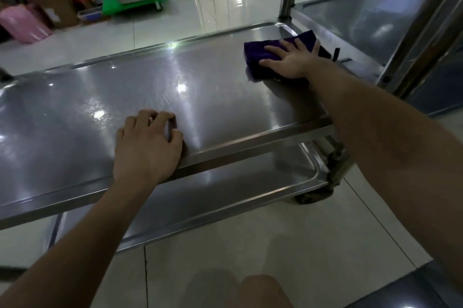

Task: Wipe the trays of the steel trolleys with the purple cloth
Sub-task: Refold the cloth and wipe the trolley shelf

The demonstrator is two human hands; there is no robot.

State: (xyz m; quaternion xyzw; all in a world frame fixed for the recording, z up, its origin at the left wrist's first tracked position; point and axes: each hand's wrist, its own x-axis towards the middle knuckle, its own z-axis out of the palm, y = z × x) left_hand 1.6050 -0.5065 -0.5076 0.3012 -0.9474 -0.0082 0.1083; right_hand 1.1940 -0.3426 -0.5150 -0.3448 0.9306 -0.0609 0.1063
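Head view. The top tray [125, 87] of the near steel trolley spans the frame, its polished sheet catching ceiling reflections. The purple cloth [253, 53] lies bunched on the tray's far right corner, close to the rim. The right grip [290, 59] lies on top of it, fingers straight and spread, palm pressing the cloth down without curling round it. The left grip [147, 147] rests on the tray at the near rim, its heel on the edge, fingers curled in with the thumb against the forefinger, holding nothing. Beneath is the lower tray [250, 182], with a caster [323, 182] at its right end. A second trolley's tray [363, 14] stands just beside, at the right. Across the tiled floor [220, 7] stands a green dolly [130, 3].
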